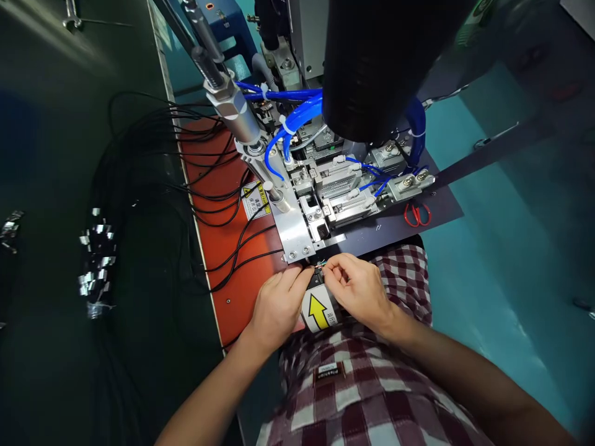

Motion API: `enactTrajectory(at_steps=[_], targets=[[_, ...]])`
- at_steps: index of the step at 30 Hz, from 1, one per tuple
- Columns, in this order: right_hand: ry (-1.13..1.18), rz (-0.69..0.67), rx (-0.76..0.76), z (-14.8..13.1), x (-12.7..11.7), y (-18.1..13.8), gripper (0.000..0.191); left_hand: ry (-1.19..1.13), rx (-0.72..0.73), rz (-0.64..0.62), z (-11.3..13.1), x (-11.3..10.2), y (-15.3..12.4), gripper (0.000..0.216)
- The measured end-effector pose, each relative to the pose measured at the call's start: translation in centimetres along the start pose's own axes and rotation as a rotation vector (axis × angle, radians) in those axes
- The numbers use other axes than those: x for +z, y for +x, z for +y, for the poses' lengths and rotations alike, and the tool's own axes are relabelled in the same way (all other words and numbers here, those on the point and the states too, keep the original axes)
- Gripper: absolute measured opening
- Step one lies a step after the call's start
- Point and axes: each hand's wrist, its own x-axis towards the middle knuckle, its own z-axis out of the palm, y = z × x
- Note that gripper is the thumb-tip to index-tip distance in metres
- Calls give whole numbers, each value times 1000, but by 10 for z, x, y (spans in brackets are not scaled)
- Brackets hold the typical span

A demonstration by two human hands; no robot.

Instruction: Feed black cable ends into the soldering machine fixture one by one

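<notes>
Close in front of my body, both hands meet over a small dark block (317,279) at the machine's front edge. My left hand (280,305) is closed, with its thumb and fingers pressed together beside the block; what they grip is hidden. On the other side, my right hand (357,290) pinches at some thin, light-coloured wires (320,266) between the fingertips. Their ends are too small to make out. Just below the fingers is a white label with a yellow arrow (318,311). A metal plate (295,238) of the machine lies right beyond my hands.
Clamps and cylinders (348,179) with blue air tubes (302,114) stand ahead. Black cables (218,198) cross the red base (216,248). A bundle with metal connectors (97,260) lies left. Red-handled scissors (417,215) rest right. A dark column (372,68) hangs overhead.
</notes>
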Motion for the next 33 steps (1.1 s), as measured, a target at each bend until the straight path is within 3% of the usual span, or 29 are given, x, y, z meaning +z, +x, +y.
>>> enactTrajectory(at_steps=[2, 5, 8, 12, 22, 29, 33], targets=[[95, -45, 14, 8, 0, 4, 14, 23, 3, -3, 0, -2, 1, 26], [435, -207, 201, 30, 5, 11, 20, 121, -21, -34, 3, -9, 2, 28], [590, -210, 292, 45, 9, 13, 27, 195, -75, -133, 10, -16, -1, 36], [621, -222, 238, 38, 9, 13, 30, 176, -118, -221, 18, -14, -8, 46], [716, -219, 307, 21, 19, 14, 31, 82, -104, -106, 17, -4, -7, 36], [872, -328, 393, 24, 18, 17, 38, 41, -193, -131, 18, -3, -5, 37], [946, -311, 389, 26, 19, 17, 44, -36, -301, -86, 23, -5, -21, 42]])
